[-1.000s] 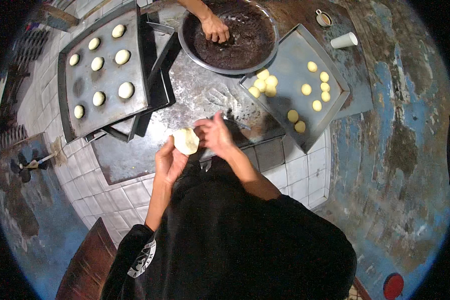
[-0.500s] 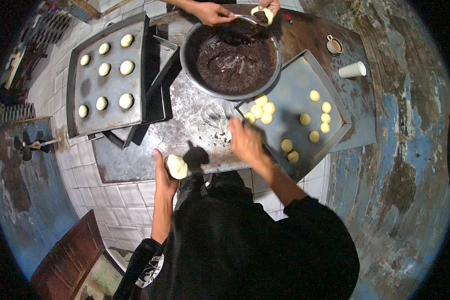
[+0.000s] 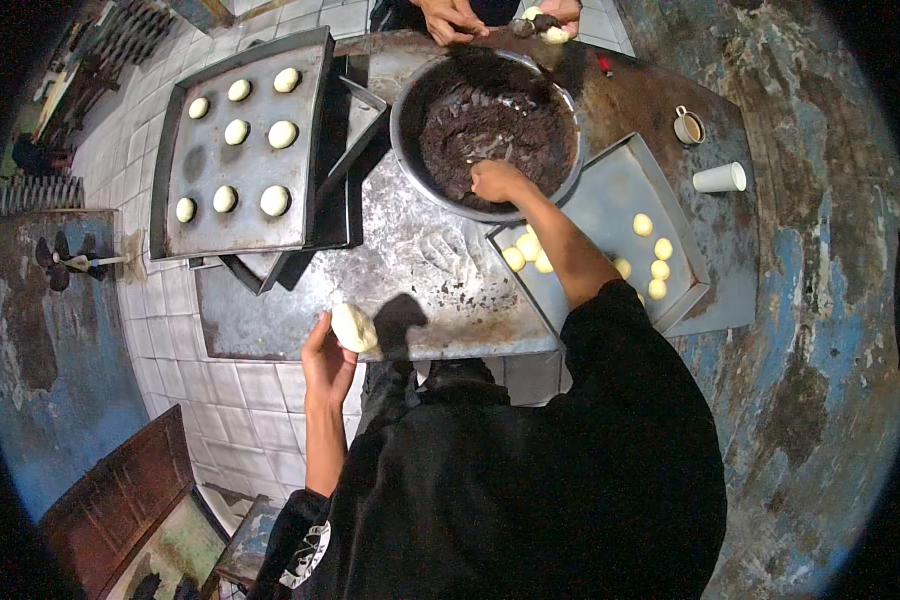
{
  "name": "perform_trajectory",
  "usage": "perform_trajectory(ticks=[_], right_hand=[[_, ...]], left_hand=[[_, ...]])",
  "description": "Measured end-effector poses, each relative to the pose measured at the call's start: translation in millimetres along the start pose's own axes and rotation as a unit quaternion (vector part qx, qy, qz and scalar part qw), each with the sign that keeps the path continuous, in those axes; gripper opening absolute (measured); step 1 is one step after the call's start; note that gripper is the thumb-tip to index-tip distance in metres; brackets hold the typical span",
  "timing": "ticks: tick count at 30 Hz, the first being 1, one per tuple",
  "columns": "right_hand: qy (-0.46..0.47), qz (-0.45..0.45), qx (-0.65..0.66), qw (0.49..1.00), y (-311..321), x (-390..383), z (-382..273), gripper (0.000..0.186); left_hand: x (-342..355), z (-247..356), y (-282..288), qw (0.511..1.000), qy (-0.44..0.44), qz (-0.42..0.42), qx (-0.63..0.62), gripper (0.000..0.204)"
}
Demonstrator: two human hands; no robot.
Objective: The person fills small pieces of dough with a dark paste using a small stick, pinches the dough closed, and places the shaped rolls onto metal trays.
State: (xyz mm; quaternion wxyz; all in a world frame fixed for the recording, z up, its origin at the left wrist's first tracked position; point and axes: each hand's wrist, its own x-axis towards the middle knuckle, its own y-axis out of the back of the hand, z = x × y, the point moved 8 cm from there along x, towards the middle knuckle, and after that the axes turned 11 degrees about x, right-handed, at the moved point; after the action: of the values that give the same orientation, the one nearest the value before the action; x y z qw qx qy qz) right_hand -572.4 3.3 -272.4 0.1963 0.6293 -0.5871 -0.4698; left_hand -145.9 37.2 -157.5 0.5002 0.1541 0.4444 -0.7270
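Note:
My left hand [image 3: 326,362] holds a flattened piece of pale dough [image 3: 354,327] over the table's near edge. My right hand [image 3: 498,182] reaches into a large steel bowl [image 3: 404,143] of dark, crumbly filling [image 3: 470,125], fingers curled; what they grip, if anything, I cannot make out. Several small yellow dough balls [image 3: 659,269] lie on a tray [image 3: 660,190] at the right, partly hidden under my right arm. At the left, a tray [image 3: 197,163] with rows of round pale dough pieces [image 3: 235,131] rests on other metal pans.
Across the metal table [image 3: 370,265], a co-worker's hands [image 3: 450,20] handle dough with dark filling [image 3: 546,28]. A cup of brown drink [image 3: 688,126] and a white cup lying sideways [image 3: 718,178] sit at the right. A fan [image 3: 65,258] and brown chair [image 3: 110,480] are on the left.
My right hand has left the dough and moved forward into the bowl. My left hand still holds the dough. The co-worker's hands have left the bowl and now work dough at the far edge.

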Motion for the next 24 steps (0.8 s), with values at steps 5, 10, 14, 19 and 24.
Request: perform_trajectory(ticks=[5, 10, 14, 19, 24], right_hand=[[-0.077, -0.17, 0.555, 0.811, 33, -75, -64, 0.003], [0.092, -0.099, 0.723, 0.677, 24, -163, -167, 0.011], [0.054, 0.087, 0.705, 0.701, -52, -196, -160, 0.014], [-0.011, 0.156, 0.715, 0.682, -119, -255, -141, 0.016], [0.02, 0.088, 0.808, 0.582, -81, -248, -202, 0.018]], left_hand=[[15, -5, -33, 0.998, 0.024, -0.044, -0.027, 0.035], [39, -15, -108, 0.985, 0.033, -0.15, -0.075, 0.032], [36, -25, -129, 0.979, 0.063, -0.166, -0.101, 0.033], [29, -34, -102, 0.983, 0.064, -0.127, -0.114, 0.036], [19, -25, -98, 0.975, 0.07, -0.192, -0.083, 0.038]])
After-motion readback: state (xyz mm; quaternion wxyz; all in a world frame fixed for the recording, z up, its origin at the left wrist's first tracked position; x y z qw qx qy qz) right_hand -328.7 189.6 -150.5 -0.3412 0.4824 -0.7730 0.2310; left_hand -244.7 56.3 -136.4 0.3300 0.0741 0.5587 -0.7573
